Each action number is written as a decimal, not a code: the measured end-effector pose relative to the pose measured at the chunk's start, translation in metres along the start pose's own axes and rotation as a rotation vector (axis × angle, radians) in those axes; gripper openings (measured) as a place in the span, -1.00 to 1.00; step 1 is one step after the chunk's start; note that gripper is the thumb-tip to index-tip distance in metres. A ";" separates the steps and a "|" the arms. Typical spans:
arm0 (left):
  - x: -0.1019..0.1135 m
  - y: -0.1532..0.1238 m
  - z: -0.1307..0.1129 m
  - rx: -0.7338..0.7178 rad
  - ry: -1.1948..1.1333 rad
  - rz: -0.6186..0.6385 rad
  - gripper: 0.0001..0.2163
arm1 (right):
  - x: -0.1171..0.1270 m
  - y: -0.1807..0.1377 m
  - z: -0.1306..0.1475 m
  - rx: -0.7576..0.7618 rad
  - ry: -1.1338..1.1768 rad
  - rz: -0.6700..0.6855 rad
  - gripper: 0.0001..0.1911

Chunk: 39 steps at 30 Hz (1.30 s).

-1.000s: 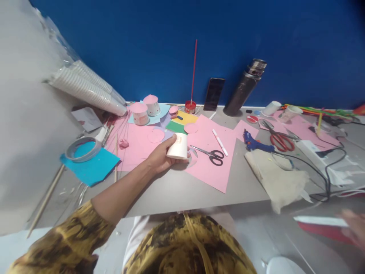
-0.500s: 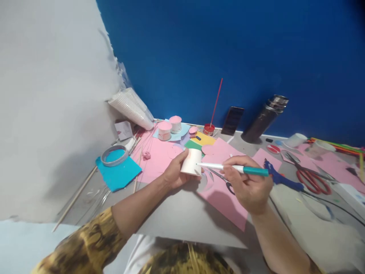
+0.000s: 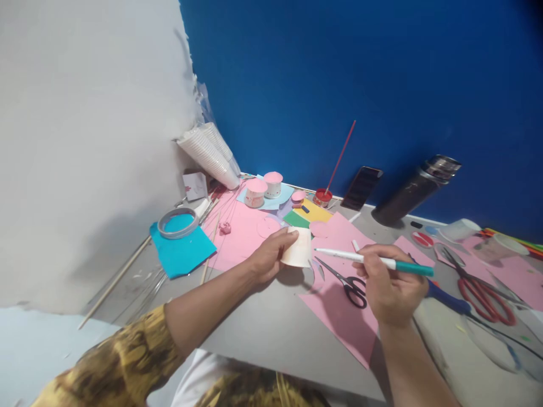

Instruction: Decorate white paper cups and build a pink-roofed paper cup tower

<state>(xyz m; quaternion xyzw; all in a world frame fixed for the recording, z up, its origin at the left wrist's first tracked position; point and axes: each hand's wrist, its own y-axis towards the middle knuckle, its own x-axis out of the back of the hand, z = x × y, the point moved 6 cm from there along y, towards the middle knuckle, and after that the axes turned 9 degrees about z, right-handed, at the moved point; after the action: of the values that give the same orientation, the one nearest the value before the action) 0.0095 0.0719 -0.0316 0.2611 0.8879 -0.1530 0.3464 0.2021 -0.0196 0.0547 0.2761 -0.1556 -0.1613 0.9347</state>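
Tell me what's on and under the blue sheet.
A roll of tape rests on the blue sheet, blue showing through its opening. What lies underneath is covered: a wooden stick reaches the sheet's left edge; any part beneath is hidden.

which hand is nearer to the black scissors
Right. The right hand, gripping a marker, is just right of the black scissors; the left hand, holding a white cup, is farther off to their left.

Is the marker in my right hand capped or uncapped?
Uncapped: the marker shows its bare nib, pointing toward the cup.
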 end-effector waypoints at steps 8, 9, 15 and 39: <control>-0.001 -0.001 0.000 0.033 0.024 -0.012 -0.72 | -0.010 -0.005 0.003 0.035 -0.027 0.089 -0.85; -0.001 -0.001 0.000 0.029 0.027 -0.014 -0.72 | -0.013 -0.007 0.006 0.067 -0.048 0.114 -0.85; -0.003 -0.002 -0.002 0.022 0.035 -0.009 -0.70 | -0.020 -0.009 0.013 0.174 -0.028 0.180 -0.89; 0.002 -0.005 0.007 0.134 -0.027 -0.098 -0.73 | -0.026 -0.007 0.017 0.197 -0.075 0.262 -0.89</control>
<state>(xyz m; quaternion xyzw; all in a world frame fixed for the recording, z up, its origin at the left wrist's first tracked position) 0.0089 0.0651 -0.0377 0.2380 0.8827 -0.2320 0.3322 0.1710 -0.0226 0.0589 0.3376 -0.2400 -0.0324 0.9096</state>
